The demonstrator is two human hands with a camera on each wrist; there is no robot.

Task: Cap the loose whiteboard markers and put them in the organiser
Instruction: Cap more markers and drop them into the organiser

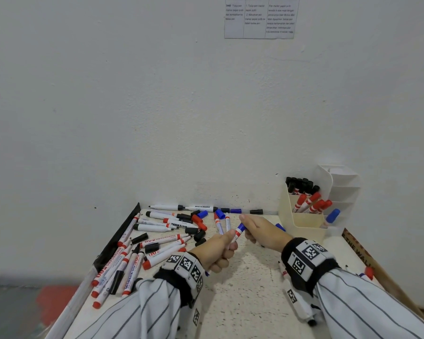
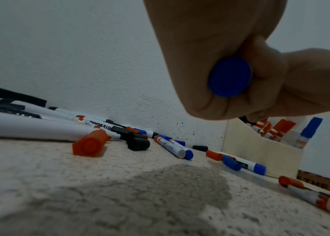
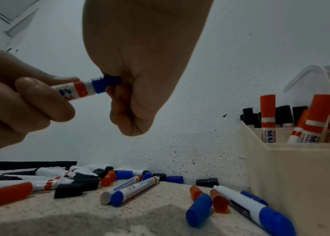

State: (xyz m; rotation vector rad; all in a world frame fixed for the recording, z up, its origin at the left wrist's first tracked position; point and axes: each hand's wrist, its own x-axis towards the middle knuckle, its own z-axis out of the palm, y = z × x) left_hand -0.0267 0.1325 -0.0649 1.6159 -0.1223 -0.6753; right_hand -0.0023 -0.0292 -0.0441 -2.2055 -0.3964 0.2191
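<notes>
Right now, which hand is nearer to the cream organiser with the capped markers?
Right. The right hand, pinching the blue cap, is just left of the cream organiser. The left hand, gripping the marker barrel, is further left and nearer the person.

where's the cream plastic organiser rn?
Head view: cream plastic organiser stands far right against the white wall, just beyond the right hand, with capped markers standing inside.

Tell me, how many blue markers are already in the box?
1. One blue-capped marker stands in the organiser, in the compartment to the right of the red-capped markers. Any lying lower could be hidden behind its walls.
</notes>
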